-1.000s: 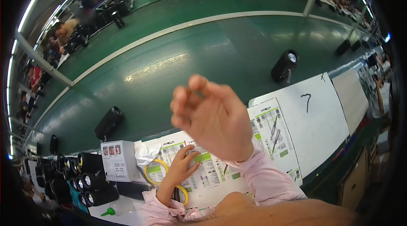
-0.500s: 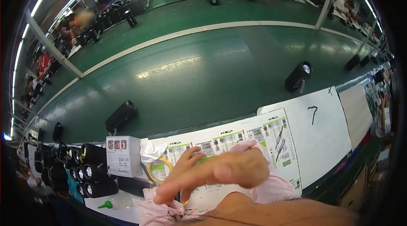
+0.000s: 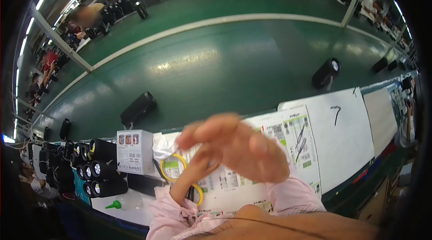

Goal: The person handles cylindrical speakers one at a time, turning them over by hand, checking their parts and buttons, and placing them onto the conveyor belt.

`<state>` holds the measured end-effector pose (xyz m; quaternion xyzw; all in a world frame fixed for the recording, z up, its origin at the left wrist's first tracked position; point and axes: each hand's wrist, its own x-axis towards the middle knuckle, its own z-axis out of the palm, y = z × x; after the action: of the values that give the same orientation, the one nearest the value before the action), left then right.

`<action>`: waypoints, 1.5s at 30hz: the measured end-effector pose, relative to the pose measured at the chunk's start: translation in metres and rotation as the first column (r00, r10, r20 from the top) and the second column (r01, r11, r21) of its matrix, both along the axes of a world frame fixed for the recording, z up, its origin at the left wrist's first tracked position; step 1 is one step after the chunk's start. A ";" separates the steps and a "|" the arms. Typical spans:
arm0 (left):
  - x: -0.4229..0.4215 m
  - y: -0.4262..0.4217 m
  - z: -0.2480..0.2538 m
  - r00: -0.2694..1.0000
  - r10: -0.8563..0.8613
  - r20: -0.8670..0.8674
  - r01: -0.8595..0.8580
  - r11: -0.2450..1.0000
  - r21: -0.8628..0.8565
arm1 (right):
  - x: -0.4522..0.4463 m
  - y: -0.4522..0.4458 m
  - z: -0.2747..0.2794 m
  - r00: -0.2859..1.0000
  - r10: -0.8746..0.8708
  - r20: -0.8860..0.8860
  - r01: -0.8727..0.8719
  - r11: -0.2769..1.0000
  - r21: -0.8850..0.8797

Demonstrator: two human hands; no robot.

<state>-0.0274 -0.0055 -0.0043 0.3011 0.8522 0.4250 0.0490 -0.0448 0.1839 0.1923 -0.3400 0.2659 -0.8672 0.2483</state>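
Note:
My right hand [image 3: 240, 147] is raised close to the camera with fingers stretched to the left, slightly blurred. No object shows in it. My left hand [image 3: 200, 168] is just behind and below it over the printed sheets [image 3: 229, 179]; its fingers are partly covered by the right hand, so I cannot see whether they hold anything. Two yellow rings like tape rolls are beside the left wrist: one yellow ring [image 3: 184, 165] above it, another yellow ring [image 3: 200, 195] below. Crumpled white paper [image 3: 163, 147] sits by the upper ring. Both sleeves are pink.
A white printed box [image 3: 135, 152], stacked black cylindrical speakers [image 3: 105, 168] and a green-tipped bottle [image 3: 128, 201] stand on the left. Two slim pointed tools [image 3: 300, 143] lie right. Black speakers [image 3: 138, 107] rest on the green conveyor [image 3: 225, 78]. People work across it.
My right hand has lifted, its fingers swinging upward. My left hand is still low behind it, now with more of its forearm showing. The whole view has shifted slightly.

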 end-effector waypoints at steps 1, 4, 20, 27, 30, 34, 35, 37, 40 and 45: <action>0.001 0.003 0.006 0.998 0.038 0.046 -0.039 0.999 0.036 | -0.004 -0.002 -0.002 0.979 -0.197 0.046 0.198 0.980 -0.024; 0.002 0.000 0.017 1.000 0.023 -0.004 -0.023 0.995 -0.096 | -0.020 -0.004 -0.013 0.668 -0.742 -0.061 0.722 0.666 -0.186; 0.002 0.007 0.019 0.994 0.069 0.086 -0.057 0.989 -0.138 | -0.099 0.013 -0.019 -0.515 -0.604 -0.609 0.838 -0.505 -0.207; 0.001 0.004 0.016 0.999 0.042 -0.005 -0.042 0.987 -0.155 | -0.031 0.039 -0.004 0.239 -0.093 -0.966 0.858 -0.445 0.255; -0.001 0.004 0.015 0.999 0.036 0.013 -0.033 0.989 -0.141 | -0.024 0.038 -0.004 -0.009 -0.096 -0.995 0.862 -0.505 0.041; -0.005 0.003 0.015 1.000 0.019 0.019 -0.016 0.993 -0.120 | -0.015 0.030 -0.004 0.014 -0.088 -0.996 0.889 -0.455 0.053; -0.004 0.001 0.013 0.999 0.012 0.037 -0.008 0.993 -0.120 | -0.015 0.028 -0.008 -0.009 -0.082 -0.997 0.898 -0.439 0.028; -0.005 0.003 0.012 0.995 0.040 0.090 -0.033 0.996 -0.081 | -0.020 0.023 -0.018 -0.062 -0.064 -0.996 0.914 -0.404 -0.031; -0.005 0.007 0.016 0.994 0.032 0.101 -0.022 0.995 -0.098 | -0.019 0.006 -0.019 -0.022 -0.138 -0.990 0.891 -0.452 0.043; -0.009 0.010 0.014 0.995 0.025 0.096 -0.013 0.992 -0.122 | -0.023 0.002 -0.021 0.046 -0.114 -0.992 0.899 -0.429 0.091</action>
<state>-0.0365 0.0048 0.0099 0.2685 0.8759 0.3869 0.1047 -0.0673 0.1858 0.1711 -0.1232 0.9112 -0.2432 -0.3088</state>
